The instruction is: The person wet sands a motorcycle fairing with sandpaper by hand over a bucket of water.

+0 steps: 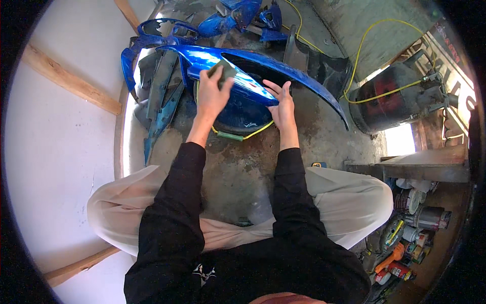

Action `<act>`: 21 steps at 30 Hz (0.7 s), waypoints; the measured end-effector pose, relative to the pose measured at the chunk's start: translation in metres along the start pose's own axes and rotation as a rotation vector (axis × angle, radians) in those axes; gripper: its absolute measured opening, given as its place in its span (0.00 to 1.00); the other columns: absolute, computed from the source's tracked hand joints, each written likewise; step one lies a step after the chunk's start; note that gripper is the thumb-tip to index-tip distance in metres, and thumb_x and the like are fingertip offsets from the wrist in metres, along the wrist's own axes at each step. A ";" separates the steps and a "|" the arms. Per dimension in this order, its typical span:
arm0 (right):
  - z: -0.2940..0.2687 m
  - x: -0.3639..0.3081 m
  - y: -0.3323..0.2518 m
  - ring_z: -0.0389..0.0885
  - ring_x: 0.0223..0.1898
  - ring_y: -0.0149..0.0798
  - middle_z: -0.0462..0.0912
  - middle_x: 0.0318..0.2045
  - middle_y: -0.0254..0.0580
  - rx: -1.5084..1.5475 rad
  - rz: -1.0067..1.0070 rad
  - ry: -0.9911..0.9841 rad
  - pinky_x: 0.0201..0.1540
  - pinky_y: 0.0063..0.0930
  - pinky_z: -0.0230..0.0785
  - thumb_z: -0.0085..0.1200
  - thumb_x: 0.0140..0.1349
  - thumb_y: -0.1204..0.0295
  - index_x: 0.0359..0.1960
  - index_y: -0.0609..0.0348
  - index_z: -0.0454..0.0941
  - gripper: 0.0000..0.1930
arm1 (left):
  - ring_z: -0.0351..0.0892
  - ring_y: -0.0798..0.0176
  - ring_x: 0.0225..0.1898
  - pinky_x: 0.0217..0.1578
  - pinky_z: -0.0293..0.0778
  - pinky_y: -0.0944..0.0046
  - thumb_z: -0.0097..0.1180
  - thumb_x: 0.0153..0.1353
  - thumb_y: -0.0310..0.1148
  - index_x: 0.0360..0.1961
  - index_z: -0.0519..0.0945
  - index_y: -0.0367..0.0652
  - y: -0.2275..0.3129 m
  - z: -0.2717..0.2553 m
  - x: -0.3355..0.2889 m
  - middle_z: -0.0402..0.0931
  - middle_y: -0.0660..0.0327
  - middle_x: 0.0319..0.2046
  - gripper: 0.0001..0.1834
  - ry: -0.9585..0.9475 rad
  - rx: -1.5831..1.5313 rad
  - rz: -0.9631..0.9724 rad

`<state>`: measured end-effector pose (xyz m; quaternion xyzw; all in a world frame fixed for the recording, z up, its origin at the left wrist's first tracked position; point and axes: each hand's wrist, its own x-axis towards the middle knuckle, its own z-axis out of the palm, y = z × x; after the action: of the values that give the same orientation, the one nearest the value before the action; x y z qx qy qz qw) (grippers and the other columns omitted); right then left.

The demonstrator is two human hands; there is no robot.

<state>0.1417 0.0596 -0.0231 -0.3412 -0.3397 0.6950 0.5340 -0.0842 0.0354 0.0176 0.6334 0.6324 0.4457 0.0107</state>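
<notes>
A glossy blue motorcycle body panel [248, 83] with a long curved arm lies over a dark round tub [243, 119]. My left hand [211, 95] is closed around a dark greenish-grey sanding pad [221, 74], pressed flat on the panel's shiny face. At the panel's near right tip, my right hand [281, 104] touches the edge with fingers spread and thumb raised. Some of its fingers are partly hidden by the panel. Below the tub's rim hangs a yellow handle with a green grip [230, 136].
More blue body panels [228, 20] lie at the back, with dark panels [162, 86] at the left. A black tank [387, 96] with a yellow hose [360, 45] stands at right. Tools and cans [400, 253] crowd the lower right, beside a wooden shelf [415, 169]. A white wall [61, 137] closes the left.
</notes>
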 end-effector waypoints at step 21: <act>-0.003 -0.002 0.001 0.80 0.59 0.48 0.81 0.58 0.59 0.086 -0.007 -0.049 0.66 0.49 0.71 0.31 0.74 0.29 0.65 0.68 0.77 0.49 | 0.86 0.40 0.38 0.39 0.82 0.47 0.57 0.73 0.36 0.57 0.84 0.36 0.051 0.037 -0.050 0.83 0.43 0.40 0.18 -0.185 -0.100 0.386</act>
<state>0.1440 0.0576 -0.0258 -0.2995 -0.3237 0.7153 0.5420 -0.0124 0.0051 -0.0032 0.7797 0.4728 0.4104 0.0146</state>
